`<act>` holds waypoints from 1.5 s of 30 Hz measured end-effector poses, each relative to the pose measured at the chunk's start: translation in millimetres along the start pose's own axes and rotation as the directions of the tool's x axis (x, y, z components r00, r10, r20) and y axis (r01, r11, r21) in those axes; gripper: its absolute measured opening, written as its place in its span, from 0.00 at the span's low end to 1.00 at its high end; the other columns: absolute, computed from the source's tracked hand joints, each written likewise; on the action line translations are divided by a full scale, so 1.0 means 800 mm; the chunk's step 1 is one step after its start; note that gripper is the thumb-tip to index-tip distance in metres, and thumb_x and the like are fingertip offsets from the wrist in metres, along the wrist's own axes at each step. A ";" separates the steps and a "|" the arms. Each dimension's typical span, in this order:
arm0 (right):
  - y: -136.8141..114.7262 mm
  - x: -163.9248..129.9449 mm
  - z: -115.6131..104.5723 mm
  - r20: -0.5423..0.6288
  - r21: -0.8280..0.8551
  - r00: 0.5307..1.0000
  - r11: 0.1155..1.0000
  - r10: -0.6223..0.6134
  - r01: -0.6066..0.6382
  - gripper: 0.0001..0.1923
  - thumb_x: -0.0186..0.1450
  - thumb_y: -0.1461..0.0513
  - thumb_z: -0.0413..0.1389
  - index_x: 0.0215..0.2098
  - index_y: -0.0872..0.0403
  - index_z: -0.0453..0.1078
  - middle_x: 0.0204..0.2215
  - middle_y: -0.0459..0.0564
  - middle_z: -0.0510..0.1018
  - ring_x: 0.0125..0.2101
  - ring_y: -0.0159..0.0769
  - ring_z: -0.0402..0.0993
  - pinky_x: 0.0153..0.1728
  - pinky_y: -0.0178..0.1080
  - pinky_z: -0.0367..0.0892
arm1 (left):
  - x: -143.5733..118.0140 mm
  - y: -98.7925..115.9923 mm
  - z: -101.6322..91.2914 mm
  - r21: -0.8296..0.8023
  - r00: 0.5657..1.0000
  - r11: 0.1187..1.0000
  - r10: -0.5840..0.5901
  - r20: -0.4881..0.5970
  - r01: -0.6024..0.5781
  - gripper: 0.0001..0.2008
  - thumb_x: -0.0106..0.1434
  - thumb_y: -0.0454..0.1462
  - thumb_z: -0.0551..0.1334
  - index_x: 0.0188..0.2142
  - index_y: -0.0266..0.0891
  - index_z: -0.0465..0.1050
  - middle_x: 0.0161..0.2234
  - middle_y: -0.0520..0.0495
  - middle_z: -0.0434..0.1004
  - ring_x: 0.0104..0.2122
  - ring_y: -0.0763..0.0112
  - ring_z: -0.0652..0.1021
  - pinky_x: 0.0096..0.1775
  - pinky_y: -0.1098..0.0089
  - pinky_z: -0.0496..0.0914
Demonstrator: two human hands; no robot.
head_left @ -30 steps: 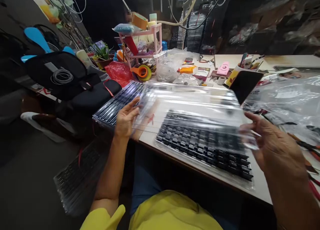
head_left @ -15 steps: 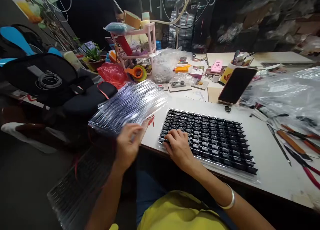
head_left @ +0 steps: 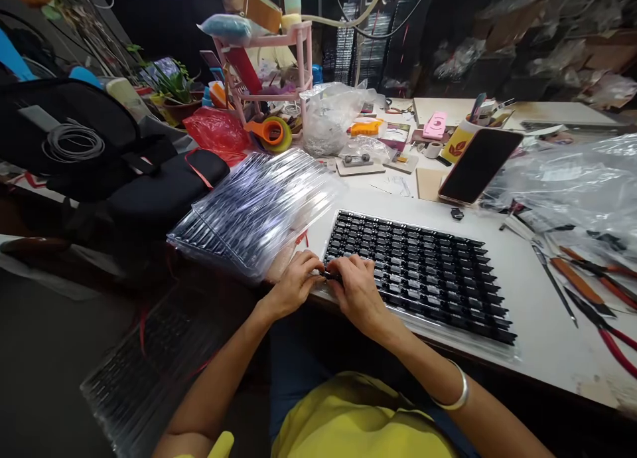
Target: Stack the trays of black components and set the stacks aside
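A clear plastic tray [head_left: 497, 352] lies on the white table, filled with rows of small black parts with pale markings [head_left: 418, 272]. My left hand [head_left: 292, 287] and my right hand [head_left: 359, 293] meet at its near left corner. Between their fingertips is a small dark part [head_left: 327, 275], pinched from both sides. Its exact kind is too small to make out. My right hand rests partly over the tray's left end and hides some of the parts there. A stack of clear plastic trays [head_left: 249, 212] lies left of my hands.
Behind the tray a phone [head_left: 480, 166] leans near a yellow and white cup [head_left: 458, 143]. Pliers [head_left: 604, 322] and tweezers [head_left: 555, 282] lie at the right. A pink rack [head_left: 301, 66] and orange tape dispenser [head_left: 269, 131] stand at the back left. More trays [head_left: 144, 372] sit low at the left.
My left hand has moved right, from in front of the tray stack to the dark part at my right fingertips, and now pinches it. My right hand stays almost in place. The view has shifted slightly.
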State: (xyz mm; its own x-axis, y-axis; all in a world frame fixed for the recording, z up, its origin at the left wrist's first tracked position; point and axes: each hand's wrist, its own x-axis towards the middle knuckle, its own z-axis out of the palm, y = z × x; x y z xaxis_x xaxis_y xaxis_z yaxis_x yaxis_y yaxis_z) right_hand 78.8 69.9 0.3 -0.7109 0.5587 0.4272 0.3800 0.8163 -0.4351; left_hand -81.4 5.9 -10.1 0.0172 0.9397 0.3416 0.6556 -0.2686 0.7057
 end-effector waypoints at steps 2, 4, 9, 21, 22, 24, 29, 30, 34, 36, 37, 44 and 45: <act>0.002 0.001 -0.001 -0.010 0.034 1.000 0.999 -0.013 0.013 0.10 0.58 0.72 0.53 0.37 0.54 0.64 0.31 0.48 0.73 0.35 0.39 0.64 0.37 0.42 0.54 | 0.003 -0.002 -0.001 0.015 0.998 0.999 0.041 0.036 -0.042 0.05 0.63 0.30 0.55 0.35 0.39 0.68 0.36 0.46 0.68 0.39 0.65 0.68 0.45 0.63 0.65; 0.003 0.003 -0.001 -0.015 0.060 0.999 0.998 -0.030 0.031 0.13 0.58 0.72 0.52 0.40 0.55 0.63 0.32 0.49 0.74 0.35 0.39 0.65 0.38 0.41 0.56 | 0.005 -0.005 -0.002 0.024 0.996 0.997 0.077 0.051 -0.078 0.06 0.63 0.30 0.54 0.34 0.39 0.68 0.35 0.46 0.69 0.39 0.65 0.68 0.44 0.63 0.65; 0.003 0.005 0.002 -0.018 0.084 0.998 0.995 -0.060 0.061 0.16 0.56 0.74 0.51 0.42 0.56 0.63 0.33 0.51 0.74 0.35 0.41 0.66 0.39 0.43 0.59 | 0.010 -0.010 -0.001 0.022 0.992 0.993 0.112 0.052 -0.114 0.06 0.64 0.31 0.55 0.34 0.39 0.69 0.37 0.45 0.71 0.41 0.64 0.69 0.45 0.62 0.66; 0.033 -0.022 -0.111 -0.267 0.126 0.944 0.978 0.197 -0.168 0.13 0.65 0.60 0.53 0.49 0.51 0.65 0.37 0.50 0.78 0.39 0.41 0.72 0.42 0.45 0.63 | -0.052 0.077 -0.049 0.619 0.813 0.775 0.276 -0.514 0.129 0.23 0.59 0.31 0.62 0.54 0.45 0.66 0.52 0.40 0.69 0.54 0.54 0.68 0.54 0.54 0.62; 0.037 -0.028 -0.120 -0.278 0.146 0.927 0.965 0.253 -0.220 0.13 0.65 0.59 0.53 0.48 0.50 0.66 0.36 0.49 0.78 0.39 0.40 0.73 0.39 0.44 0.64 | -0.052 0.078 -0.058 0.669 0.824 0.708 0.226 -0.519 0.227 0.25 0.58 0.35 0.64 0.56 0.44 0.65 0.56 0.38 0.65 0.58 0.48 0.62 0.55 0.49 0.58; 0.045 -0.042 -0.133 -0.291 0.188 0.891 0.934 0.349 -0.305 0.12 0.65 0.58 0.52 0.47 0.50 0.67 0.36 0.49 0.78 0.38 0.40 0.73 0.33 0.40 0.64 | -0.049 0.072 -0.071 0.697 0.859 0.608 0.047 -0.510 0.380 0.28 0.59 0.42 0.63 0.58 0.42 0.63 0.60 0.35 0.59 0.61 0.39 0.54 0.56 0.43 0.54; 0.065 -0.067 -0.155 -0.322 0.248 0.816 0.874 0.480 -0.417 0.13 0.65 0.56 0.52 0.46 0.51 0.68 0.35 0.49 0.78 0.37 0.40 0.73 0.27 0.37 0.62 | -0.045 0.042 -0.075 0.633 0.840 0.597 -0.136 -0.526 0.493 0.24 0.65 0.46 0.53 0.57 0.39 0.64 0.59 0.36 0.62 0.57 0.39 0.63 0.52 0.45 0.60; 0.069 -0.070 -0.159 -0.329 0.258 0.806 0.868 0.492 -0.424 0.13 0.65 0.56 0.52 0.46 0.51 0.68 0.35 0.50 0.78 0.37 0.40 0.73 0.27 0.37 0.63 | -0.046 0.038 -0.076 0.627 0.838 0.612 -0.115 -0.533 0.482 0.23 0.65 0.46 0.53 0.56 0.38 0.66 0.58 0.36 0.64 0.56 0.40 0.65 0.51 0.45 0.61; 0.083 -0.076 -0.174 -0.348 0.370 0.771 0.834 0.532 -0.408 0.14 0.63 0.55 0.54 0.45 0.51 0.69 0.35 0.50 0.78 0.38 0.40 0.74 0.34 0.40 0.67 | -0.051 0.028 -0.090 0.549 0.742 0.678 0.009 -0.670 0.488 0.13 0.65 0.45 0.54 0.43 0.48 0.74 0.41 0.48 0.79 0.41 0.53 0.77 0.42 0.54 0.69; 0.092 -0.073 -0.176 -0.341 0.458 0.766 0.808 0.545 -0.371 0.14 0.63 0.54 0.54 0.44 0.52 0.69 0.35 0.50 0.78 0.39 0.40 0.74 0.40 0.43 0.68 | -0.050 0.025 -0.101 0.549 0.708 0.657 0.033 -0.706 0.517 0.11 0.64 0.45 0.54 0.33 0.49 0.74 0.30 0.52 0.77 0.34 0.58 0.77 0.38 0.57 0.70; 0.096 -0.068 -0.176 -0.328 0.489 0.772 0.797 0.544 -0.354 0.15 0.63 0.54 0.54 0.44 0.53 0.69 0.36 0.51 0.78 0.39 0.40 0.74 0.41 0.43 0.68 | -0.049 0.024 -0.106 0.576 0.721 0.623 0.028 -0.692 0.529 0.12 0.64 0.45 0.55 0.29 0.47 0.73 0.27 0.51 0.75 0.33 0.58 0.76 0.38 0.57 0.70; 0.134 0.053 -0.136 -0.082 0.262 0.933 0.910 0.352 -0.321 0.10 0.65 0.62 0.51 0.43 0.56 0.70 0.41 0.54 0.76 0.39 0.37 0.73 0.42 0.43 0.68 | -0.020 0.031 -0.119 0.604 0.732 0.601 0.045 -0.680 0.524 0.25 0.63 0.51 0.54 0.49 0.35 0.70 0.46 0.35 0.73 0.48 0.49 0.72 0.48 0.52 0.65; 0.141 0.078 -0.126 -0.065 0.236 0.938 0.918 0.341 -0.318 0.09 0.65 0.63 0.53 0.42 0.57 0.70 0.40 0.55 0.76 0.39 0.38 0.72 0.43 0.44 0.68 | -0.016 0.032 -0.117 0.609 0.767 0.616 0.013 -0.641 0.499 0.27 0.63 0.51 0.53 0.52 0.33 0.68 0.49 0.33 0.71 0.49 0.48 0.71 0.49 0.52 0.64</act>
State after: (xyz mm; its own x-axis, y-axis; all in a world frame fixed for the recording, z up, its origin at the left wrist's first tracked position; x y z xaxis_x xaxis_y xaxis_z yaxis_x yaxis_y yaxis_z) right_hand 137.2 211.4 57.7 -0.4987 0.8118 0.3036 0.4351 0.5375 -0.7224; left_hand -135.4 -32.8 62.0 -0.4627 0.5815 0.6692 0.8725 0.4324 0.2275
